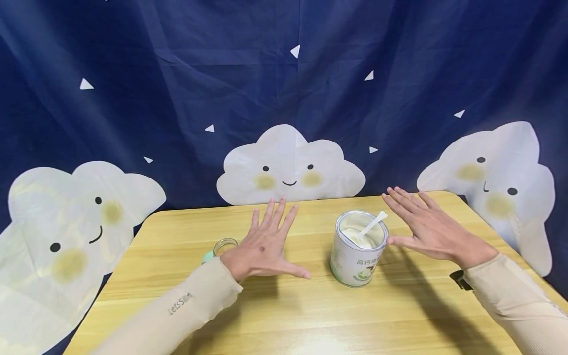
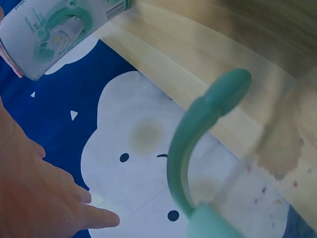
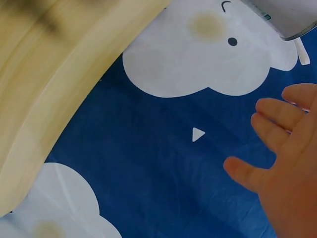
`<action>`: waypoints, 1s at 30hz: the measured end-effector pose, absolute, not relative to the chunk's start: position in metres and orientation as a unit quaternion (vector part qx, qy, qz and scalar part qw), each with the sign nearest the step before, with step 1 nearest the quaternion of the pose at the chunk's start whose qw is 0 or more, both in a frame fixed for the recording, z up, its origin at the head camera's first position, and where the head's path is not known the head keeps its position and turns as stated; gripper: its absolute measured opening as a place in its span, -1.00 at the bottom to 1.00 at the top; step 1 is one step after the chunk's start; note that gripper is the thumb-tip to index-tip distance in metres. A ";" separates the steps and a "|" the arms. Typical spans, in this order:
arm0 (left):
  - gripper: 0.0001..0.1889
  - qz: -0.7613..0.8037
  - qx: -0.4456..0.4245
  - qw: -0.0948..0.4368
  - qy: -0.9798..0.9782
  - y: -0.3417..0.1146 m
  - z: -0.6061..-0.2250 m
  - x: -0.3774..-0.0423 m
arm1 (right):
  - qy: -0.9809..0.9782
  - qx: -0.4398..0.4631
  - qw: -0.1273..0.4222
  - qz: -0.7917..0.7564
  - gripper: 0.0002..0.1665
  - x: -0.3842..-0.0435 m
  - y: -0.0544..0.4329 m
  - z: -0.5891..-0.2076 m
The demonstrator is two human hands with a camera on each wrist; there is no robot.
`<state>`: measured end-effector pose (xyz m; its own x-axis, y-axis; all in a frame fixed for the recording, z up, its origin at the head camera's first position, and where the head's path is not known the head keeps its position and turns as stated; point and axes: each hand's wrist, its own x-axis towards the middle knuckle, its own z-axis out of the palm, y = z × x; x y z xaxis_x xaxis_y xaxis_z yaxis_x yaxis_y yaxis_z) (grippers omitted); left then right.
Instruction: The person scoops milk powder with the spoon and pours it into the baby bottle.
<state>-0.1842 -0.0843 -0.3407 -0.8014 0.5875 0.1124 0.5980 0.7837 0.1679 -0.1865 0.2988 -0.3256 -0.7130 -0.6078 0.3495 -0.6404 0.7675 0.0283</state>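
Note:
Both hands hover over the table with fingers spread and straight, holding nothing. My left hand (image 1: 264,249) is left of an open milk powder can (image 1: 357,254); the same can (image 2: 62,34) is at the upper left of the left wrist view. Out of its mouth leans a white scoop (image 1: 373,223). Right of the can is my right hand (image 1: 428,229), its thumb close to the rim; whether they touch I cannot tell from the head view. A clear round glass rim (image 1: 225,242) with a mint-green part shows behind my left wrist, which hides the rest.
In the left wrist view, a curved mint-green handle (image 2: 190,134) rises in front of that camera. The wooden table (image 1: 310,315) has rounded far corners. Behind it hangs a dark blue curtain (image 1: 266,88) printed with smiling clouds. A black band (image 1: 460,280) sits at my right wrist.

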 end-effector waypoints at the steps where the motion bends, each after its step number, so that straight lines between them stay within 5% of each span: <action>1: 0.46 -0.102 -0.315 0.028 -0.943 -0.082 -0.341 -0.185 | -0.924 0.339 0.171 0.052 0.02 -0.186 0.299 -0.325; 12: 0.44 -0.132 -0.321 0.031 -0.937 -0.060 -0.350 -0.186 | -0.937 0.283 0.069 0.193 -0.32 -0.185 0.289 -0.315; 24: 0.44 -0.221 -0.322 0.022 -0.920 -0.038 -0.367 -0.187 | -0.921 0.227 0.083 0.304 -0.72 -0.191 0.281 -0.314; 30: 0.41 -0.277 -0.317 0.016 -0.907 -0.024 -0.373 -0.189 | -0.918 0.184 0.061 0.346 -0.72 -0.192 0.278 -0.313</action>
